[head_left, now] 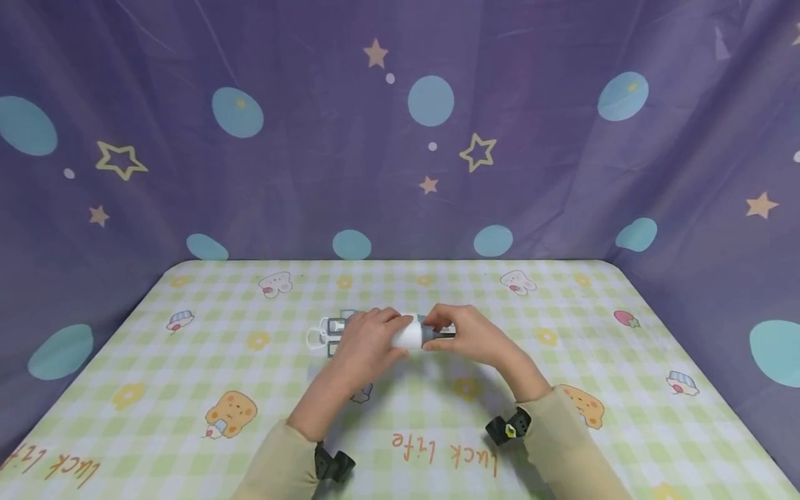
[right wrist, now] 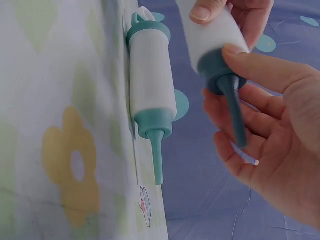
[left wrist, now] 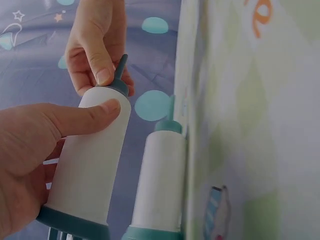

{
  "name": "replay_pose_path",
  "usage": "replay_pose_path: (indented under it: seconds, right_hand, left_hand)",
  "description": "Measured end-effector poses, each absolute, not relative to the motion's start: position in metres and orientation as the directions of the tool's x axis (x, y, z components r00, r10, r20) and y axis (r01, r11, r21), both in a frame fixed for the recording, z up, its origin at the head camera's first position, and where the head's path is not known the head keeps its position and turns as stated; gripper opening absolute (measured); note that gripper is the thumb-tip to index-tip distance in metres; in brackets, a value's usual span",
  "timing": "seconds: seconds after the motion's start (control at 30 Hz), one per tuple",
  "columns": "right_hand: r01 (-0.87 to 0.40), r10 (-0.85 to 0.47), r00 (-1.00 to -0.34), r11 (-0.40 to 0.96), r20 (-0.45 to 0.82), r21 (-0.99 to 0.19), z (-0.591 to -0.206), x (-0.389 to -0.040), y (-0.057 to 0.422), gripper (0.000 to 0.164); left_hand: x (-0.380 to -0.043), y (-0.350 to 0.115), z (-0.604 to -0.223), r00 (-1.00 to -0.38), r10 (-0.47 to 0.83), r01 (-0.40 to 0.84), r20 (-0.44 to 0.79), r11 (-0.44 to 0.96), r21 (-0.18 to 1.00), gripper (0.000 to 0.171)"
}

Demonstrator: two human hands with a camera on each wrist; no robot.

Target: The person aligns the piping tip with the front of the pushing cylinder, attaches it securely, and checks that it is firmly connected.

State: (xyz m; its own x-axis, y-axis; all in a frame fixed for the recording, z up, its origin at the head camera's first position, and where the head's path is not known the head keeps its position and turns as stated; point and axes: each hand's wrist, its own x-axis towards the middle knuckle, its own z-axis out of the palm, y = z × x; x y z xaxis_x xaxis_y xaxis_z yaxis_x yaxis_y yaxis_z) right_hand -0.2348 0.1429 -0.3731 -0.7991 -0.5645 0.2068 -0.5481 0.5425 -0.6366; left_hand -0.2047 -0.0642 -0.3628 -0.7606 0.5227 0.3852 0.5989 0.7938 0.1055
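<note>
A white piping syringe point(head_left: 407, 336) with teal end caps is held above the table, lying sideways in the head view. My left hand point(head_left: 369, 342) grips its barrel, thumb lying along the white side near the nozzle end. My right hand point(head_left: 470, 335) pinches the teal nozzle cap point(right wrist: 214, 67), its thumb on the collar; the thin nozzle point(right wrist: 235, 112) points out past the fingers. In the head view a white ring handle point(head_left: 315, 338) sticks out left of my left hand. A second, similar syringe point(right wrist: 152, 75) lies on the tabletop beyond the held one, mostly hidden by the hands in the head view.
A green-and-white checked cloth point(head_left: 431, 389) with cartoon prints covers the table. Behind and at both sides hangs a purple curtain point(head_left: 300, 173) with stars and blue dots. Each wrist carries a black camera mount point(head_left: 509, 427).
</note>
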Motion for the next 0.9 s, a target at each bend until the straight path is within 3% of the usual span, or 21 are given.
replay_pose_path:
  seconds: [0.37, 0.9]
  right_hand:
    - [-0.574, -0.652, -0.750, 0.555, 0.114, -0.602, -0.376, -0.237, 0.143, 0.021]
    - [-0.518, -0.661, -0.750, 0.598, -0.011, -0.612, -0.384, -0.236, 0.139, 0.021]
  left_hand:
    - [-0.206, -0.068, -0.376, -0.776, 0.542, 0.611, 0.323, 0.773, 0.171, 0.053]
    - [-0.209, -0.065, -0.391, -0.801, 0.570, 0.599, 0.183, 0.766, 0.234, 0.051]
